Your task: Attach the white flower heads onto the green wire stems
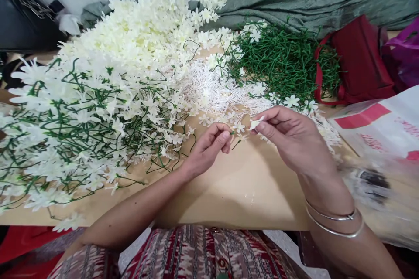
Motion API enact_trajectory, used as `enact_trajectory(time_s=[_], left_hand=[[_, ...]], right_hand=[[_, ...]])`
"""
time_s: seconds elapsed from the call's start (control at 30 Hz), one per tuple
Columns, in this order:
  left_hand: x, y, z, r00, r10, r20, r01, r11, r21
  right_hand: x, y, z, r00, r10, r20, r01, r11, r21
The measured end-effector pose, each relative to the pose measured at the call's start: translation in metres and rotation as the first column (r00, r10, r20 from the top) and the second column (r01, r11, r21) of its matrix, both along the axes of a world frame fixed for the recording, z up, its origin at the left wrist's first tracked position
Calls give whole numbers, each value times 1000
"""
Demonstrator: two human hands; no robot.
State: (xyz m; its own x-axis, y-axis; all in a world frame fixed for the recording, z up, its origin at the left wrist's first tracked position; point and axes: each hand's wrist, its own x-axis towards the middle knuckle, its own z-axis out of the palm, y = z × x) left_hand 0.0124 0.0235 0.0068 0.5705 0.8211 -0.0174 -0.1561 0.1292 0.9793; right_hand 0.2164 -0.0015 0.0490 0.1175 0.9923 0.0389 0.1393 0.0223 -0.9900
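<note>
My left hand (212,146) is closed in a pinch on a green plastic flower stem (236,144), whose tip pokes out past the fingers. To its right, my right hand (284,135) pinches a small white artificial flower (256,124) between thumb and fingertips. The two hands are a short gap apart, above the table. Behind them lie loose white flower heads (238,127) and a spread of thin white stamen pieces (219,89). Left of my left hand is a big heap of white flowers joined to green stems (108,126).
Loose white petals (140,30) are piled at the back, and bare green stems (284,59) at the back right. A red bag (363,61), a white printed bag (386,117) and clear plastic stand on the right. A black bag (26,22) is far left; green cloth (278,6) lines the wall.
</note>
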Motion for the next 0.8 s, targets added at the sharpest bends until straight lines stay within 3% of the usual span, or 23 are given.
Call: enact_trajectory(time_s=[0.17, 0.3, 0.47, 0.8], left_hand=[[-3, 6, -8, 999, 5, 48, 1, 993, -117], [-3, 6, -6, 1000, 7, 22, -4, 993, -121], [-4, 6, -2, 999, 28, 15, -26, 991, -130], [-2, 4, 7, 998, 56, 3, -55, 992, -114]], right_hand=[[-15, 4, -20, 990, 139, -7, -139, 984, -107], [-17, 1, -31, 989, 143, -49, -149, 976, -156], [-13, 2, -31, 990, 97, -100, -115, 974, -197], [-11, 1, -28, 968, 155, -196, -208, 934, -289]])
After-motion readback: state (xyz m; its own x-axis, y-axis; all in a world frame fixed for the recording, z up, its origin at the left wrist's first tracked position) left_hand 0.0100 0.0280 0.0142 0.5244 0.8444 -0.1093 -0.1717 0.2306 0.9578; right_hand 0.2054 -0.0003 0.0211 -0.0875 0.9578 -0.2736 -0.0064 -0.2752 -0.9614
